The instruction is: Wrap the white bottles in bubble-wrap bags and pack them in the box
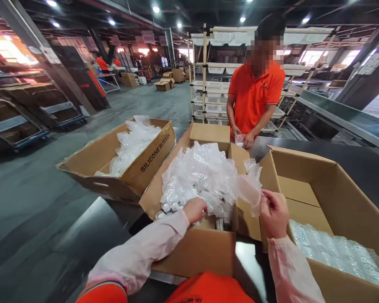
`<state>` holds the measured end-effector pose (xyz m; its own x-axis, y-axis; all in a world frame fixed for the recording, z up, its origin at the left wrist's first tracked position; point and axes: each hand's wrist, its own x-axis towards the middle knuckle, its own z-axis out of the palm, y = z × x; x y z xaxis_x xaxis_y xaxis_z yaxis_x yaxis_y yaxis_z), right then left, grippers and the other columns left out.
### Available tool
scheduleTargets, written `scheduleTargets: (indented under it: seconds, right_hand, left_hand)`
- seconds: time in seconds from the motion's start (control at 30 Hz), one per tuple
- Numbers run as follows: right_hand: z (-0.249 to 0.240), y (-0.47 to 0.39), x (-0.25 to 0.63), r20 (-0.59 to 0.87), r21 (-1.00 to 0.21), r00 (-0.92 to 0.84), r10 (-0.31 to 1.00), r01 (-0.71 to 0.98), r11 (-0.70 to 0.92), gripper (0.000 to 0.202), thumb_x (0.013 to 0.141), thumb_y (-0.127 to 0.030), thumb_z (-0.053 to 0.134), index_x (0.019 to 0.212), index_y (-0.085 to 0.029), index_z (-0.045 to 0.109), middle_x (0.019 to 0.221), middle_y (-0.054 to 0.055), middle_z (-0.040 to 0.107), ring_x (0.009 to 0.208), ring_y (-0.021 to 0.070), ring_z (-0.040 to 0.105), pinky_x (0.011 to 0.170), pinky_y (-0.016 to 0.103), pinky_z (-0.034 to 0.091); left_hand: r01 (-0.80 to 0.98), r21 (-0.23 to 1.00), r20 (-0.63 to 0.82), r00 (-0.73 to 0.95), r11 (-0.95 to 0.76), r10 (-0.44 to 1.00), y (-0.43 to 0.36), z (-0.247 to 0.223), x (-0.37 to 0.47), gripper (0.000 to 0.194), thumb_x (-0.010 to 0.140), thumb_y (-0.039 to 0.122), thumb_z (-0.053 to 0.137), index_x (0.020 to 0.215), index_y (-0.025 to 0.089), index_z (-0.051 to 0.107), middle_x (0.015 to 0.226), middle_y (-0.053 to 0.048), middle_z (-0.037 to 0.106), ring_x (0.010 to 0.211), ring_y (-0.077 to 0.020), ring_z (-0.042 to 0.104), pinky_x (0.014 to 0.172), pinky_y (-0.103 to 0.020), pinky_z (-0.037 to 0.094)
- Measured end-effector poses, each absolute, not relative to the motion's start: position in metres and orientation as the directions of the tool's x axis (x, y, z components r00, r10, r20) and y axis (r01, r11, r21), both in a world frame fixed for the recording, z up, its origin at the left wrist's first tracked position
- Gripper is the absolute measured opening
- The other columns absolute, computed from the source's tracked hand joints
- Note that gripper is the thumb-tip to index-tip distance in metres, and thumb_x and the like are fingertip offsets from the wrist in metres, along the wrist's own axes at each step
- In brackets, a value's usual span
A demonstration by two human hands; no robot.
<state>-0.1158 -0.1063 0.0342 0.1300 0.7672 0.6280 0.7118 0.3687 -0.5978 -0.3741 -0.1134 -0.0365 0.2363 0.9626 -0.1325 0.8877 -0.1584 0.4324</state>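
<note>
Currently, right hand (pixel 274 213) pinched shut on a bubble bag (pixel 251 189), left hand (pixel 195 210) half-curled in the middle box (pixel 208 250), hold unclear.

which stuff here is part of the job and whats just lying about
Likely in use:
bubble-wrap bag in the right hand
middle box, left hand inside
small white-topped items there
right box with wrapped rows
left box of bubble wrap

Likely just about:
cartons on the floor
trolleys at far left
rack behind the co-worker
</note>
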Motion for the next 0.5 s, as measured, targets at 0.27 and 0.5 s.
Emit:
scheduleTargets:
  seconds: [0.27,0.5]
  right_hand:
    - [-0.035,-0.136,-0.132,0.021,-0.379,-0.311,0.950,0.877,0.295,0.025,0.084,-0.026,0.048,0.076,-0.020,0.071,0.077,0.008,0.065,0.071,0.0220,0.063,0.065,0.032,0.047]
    - [-0.071,-0.142,-0.131,0.016,-0.646,-0.233,0.972,0.740,0.188,0.029,0.079,-0.033,0.047,0.088,-0.018,0.070,0.091,0.009,0.072,0.085,0.0255,0.067,0.078,0.039,0.052]
  left_hand:
    - [0.959,0.282,-0.166,0.040,0.008,0.985,-0.121,-0.049,-0.328,0.020,0.076,0.003,0.050,0.086,0.007,0.066,0.108,-0.025,0.055,0.101,-0.0360,0.055,0.074,-0.042,0.047]
    - [0.686,0.709,-0.314,0.104,0.161,0.944,-0.129,-0.003,-0.407,0.032,0.077,0.038,0.056,0.101,0.017,0.053,0.081,-0.007,0.060,0.068,-0.0195,0.061,0.064,-0.036,0.049]
